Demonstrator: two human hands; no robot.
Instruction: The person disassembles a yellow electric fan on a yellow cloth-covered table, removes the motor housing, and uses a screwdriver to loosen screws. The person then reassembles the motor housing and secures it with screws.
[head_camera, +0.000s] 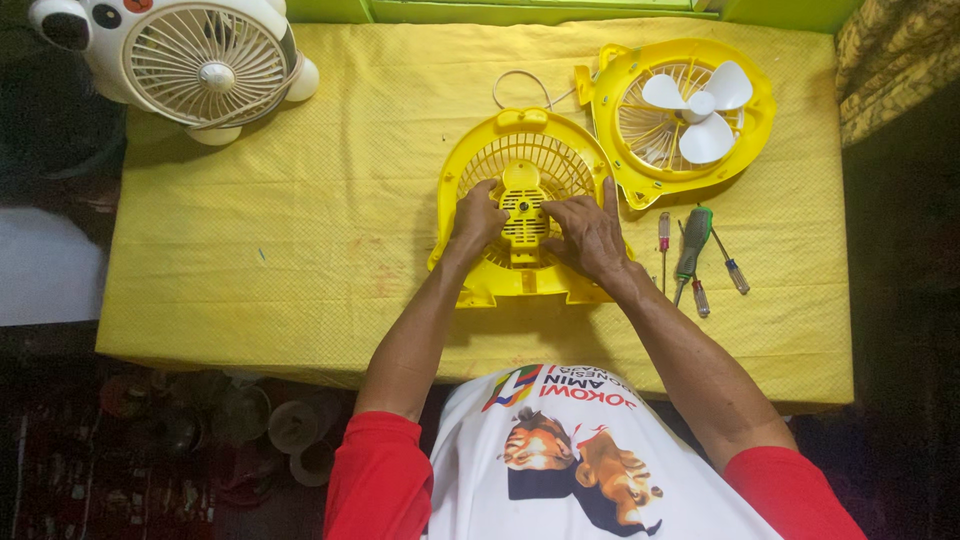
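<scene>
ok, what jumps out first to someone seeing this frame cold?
Both hands, left hand and right hand, rest on a yellow fan grille housing at the middle of the yellow tablecloth. Just beyond it to the right lies the other yellow fan half with its white blades exposed. Screwdrivers lie right of the hands, and a white fan sits at the far left corner.
</scene>
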